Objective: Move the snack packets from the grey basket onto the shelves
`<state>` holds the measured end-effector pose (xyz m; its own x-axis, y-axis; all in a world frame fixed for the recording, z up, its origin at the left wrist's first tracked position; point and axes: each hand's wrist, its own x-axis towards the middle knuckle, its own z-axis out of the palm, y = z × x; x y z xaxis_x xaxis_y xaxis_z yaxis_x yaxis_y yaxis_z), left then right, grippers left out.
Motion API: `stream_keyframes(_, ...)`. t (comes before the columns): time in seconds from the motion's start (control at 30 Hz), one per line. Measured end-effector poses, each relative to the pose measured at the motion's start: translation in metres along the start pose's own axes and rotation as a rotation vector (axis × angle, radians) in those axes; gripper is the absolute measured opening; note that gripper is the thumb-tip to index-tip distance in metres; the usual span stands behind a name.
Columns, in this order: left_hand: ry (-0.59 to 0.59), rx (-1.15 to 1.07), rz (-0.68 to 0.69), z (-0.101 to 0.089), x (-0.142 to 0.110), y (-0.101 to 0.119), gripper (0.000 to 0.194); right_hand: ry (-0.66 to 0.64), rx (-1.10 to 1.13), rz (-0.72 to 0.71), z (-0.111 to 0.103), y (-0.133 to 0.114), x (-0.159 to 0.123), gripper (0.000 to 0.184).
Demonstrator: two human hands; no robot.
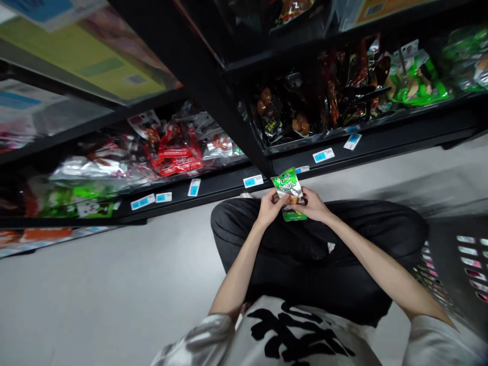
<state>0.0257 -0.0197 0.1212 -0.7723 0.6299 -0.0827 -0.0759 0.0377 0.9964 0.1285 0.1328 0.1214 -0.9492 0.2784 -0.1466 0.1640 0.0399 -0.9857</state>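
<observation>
A small green and silver snack packet (288, 190) is held up in front of my knees, just below the black shelf edge. My left hand (270, 207) pinches its left side with thumb and fingers closed. My right hand (311, 203) grips its right side, fingers curled round the packet. Both forearms reach forward from white sleeves over my dark trousers. The lower part of the packet is partly hidden by my fingers.
Black store shelves (229, 185) hold many sealed snack bags: red ones (173, 152) at left, dark ones (301, 114) in the middle, green ones (419, 81) at right. Blue price tags (323, 155) line the shelf edges. A dark perforated basket (457, 269) stands at right on grey floor.
</observation>
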Motion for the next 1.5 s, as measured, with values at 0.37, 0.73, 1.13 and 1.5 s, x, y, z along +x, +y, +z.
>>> stream_keyframes(0.37, 0.037, 0.006, -0.022, -0.002, -0.003, 0.01, 0.036, 0.011, -0.216, -0.046, 0.0, -0.002, -0.002, 0.037)
stream_keyframes(0.73, 0.164, 0.163, 0.081, -0.001, 0.001, -0.005, 0.036, 0.121, -0.249, -0.052, -0.003, -0.004, -0.001, 0.025)
stream_keyframes(1.13, 0.015, -0.169, 0.039, -0.002, -0.002, -0.004, 0.089, 0.218, -0.241, -0.161, 0.002, -0.018, -0.007, 0.021)
stream_keyframes(1.5, -0.04, -0.279, -0.145, -0.011, -0.006, 0.001, 0.05, -0.077, -0.17, -0.296, -0.004, -0.028, -0.013, 0.023)
